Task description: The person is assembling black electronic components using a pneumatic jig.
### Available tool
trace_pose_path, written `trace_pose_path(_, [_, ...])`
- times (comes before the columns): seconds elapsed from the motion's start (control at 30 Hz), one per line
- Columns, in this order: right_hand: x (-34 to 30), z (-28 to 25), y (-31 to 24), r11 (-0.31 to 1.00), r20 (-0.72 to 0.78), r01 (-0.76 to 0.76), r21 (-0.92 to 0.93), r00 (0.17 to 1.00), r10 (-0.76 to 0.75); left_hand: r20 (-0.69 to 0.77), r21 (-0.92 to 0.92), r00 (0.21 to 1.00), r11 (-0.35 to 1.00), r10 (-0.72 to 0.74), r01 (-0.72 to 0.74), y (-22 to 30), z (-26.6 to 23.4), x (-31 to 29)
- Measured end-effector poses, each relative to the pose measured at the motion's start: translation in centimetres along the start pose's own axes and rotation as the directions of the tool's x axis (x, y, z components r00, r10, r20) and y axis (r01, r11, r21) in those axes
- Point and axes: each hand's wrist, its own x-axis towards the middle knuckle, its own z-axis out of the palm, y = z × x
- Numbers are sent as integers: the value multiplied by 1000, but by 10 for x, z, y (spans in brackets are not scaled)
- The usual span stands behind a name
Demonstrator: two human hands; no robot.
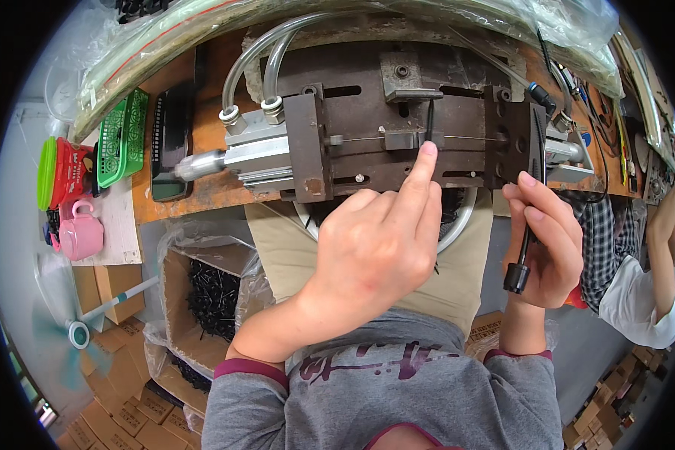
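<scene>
Black, cylinder-tipped cord point(516, 277) is pinched in our right hand point(546, 238); our left hand point(379, 244), index extended and others curled, meets the thin black rod point(430, 118) at the metal block point(400, 140), where we should press lightly.

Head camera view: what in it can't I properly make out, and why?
In the head view:
- Black stick: its lower end is hidden by the left hand, at the index fingertip.
- Black rod: partly covered by the right hand.
- Fan: its blades are blurred.
- Black pieces in the carton: too small and jumbled to tell apart.
- Co-worker: partly cut off by the picture's right rim.
</scene>
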Motion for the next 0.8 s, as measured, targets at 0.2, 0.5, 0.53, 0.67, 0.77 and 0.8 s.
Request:
trace_pose_path(0.2, [-6,-6,1,998,4,22,-60,1000,-22,-31,-1,999,1000,14,-14,10,-9,-10])
trace_pose_path(0.5, [0,-4,-5,973,-28,94,-212,994,-102,17,7,999,999,-42,42,-1,1,-3])
trace_pose_path(0.53, [0,-4,-5,975,-22,94,-200,995,-100,11,-2,999,999,-45,45,-1,1,-4])
trace_pose_path(0.67, [-3,-1,-4,970,16,120,-211,993,-119,46,-129,996,989,-71,76,-4,-7,-1])
trace_pose_path(0.77, [0,5,-6,966,30,163,-199,987,-161,27,-574,995,814,-94,92,1,-18,0])
trace_pose_path(0.8, [2,8,-5,969,28,180,-169,984,-178,26,-663,997,745,-79,76,2,-23,-3])
